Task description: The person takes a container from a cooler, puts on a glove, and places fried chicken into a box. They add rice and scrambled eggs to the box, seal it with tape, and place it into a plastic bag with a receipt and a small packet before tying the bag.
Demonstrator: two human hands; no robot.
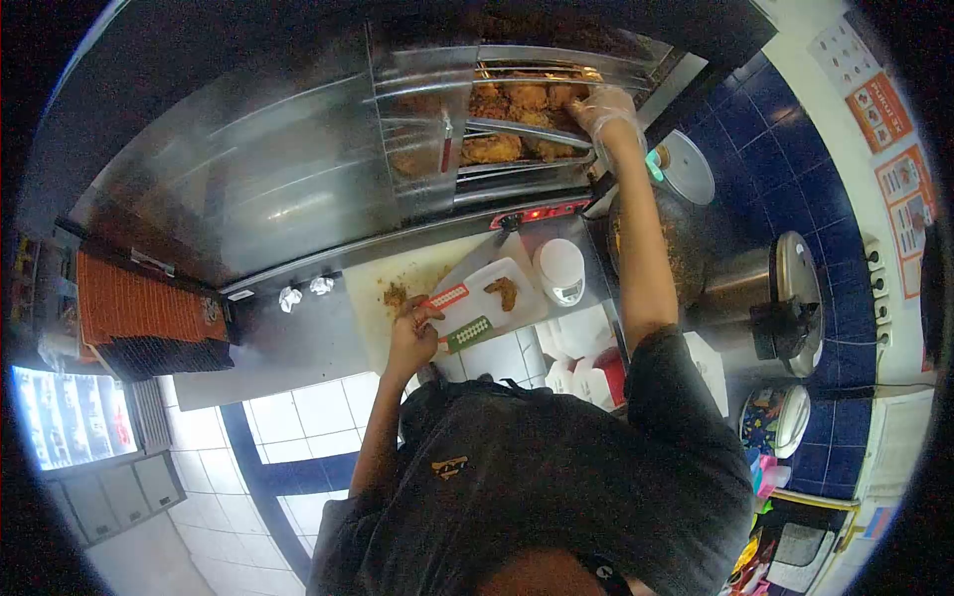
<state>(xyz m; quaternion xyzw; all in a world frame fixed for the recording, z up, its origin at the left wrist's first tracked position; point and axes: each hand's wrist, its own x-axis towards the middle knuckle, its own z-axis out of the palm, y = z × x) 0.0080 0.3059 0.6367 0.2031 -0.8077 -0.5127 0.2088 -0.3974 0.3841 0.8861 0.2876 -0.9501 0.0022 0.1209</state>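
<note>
My right hand, in a clear plastic glove, reaches into a glass-fronted cabinet, its fingers bent around a piece of fried chicken at the right of the pile. Part of the grip is hidden. Other fried chicken lies on the rack behind a metal rail. Below, my left hand has its fingers closed on a red printed strip at the left end of a white tray. On the tray rests one brown fried piece. A green printed strip lies beside my left thumb.
A white kitchen scale stands right of the tray. Brown crumbs dot the cutting board. White boxes sit near my body. A large metal pot is at the right; the cabinet's glass spans the left.
</note>
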